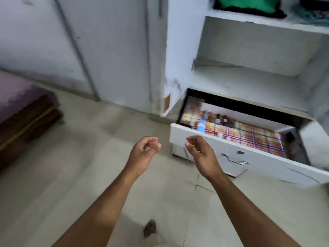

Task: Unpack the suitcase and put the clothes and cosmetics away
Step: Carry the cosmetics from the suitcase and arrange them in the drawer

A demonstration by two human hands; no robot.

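The drawer (231,139) of the white wardrobe (178,50) stands pulled out, low and to the right of the person. Small cosmetic bottles (216,120) stand in a row at its back left, on a checked pink lining (258,139); a blue-and-white bottle (201,126) stands just in front of them. Folded clothes (245,4) lie on the top shelf. The suitcase is not in view. Both hands hang in the air with loosely curled fingers and hold nothing: the left hand (144,154) over the floor (71,175), the right hand (201,152) just before the drawer front. The step is probably to fetch more things or to close the drawer; to close it well, a flat push near the metal handle (235,159) keeps it straight.
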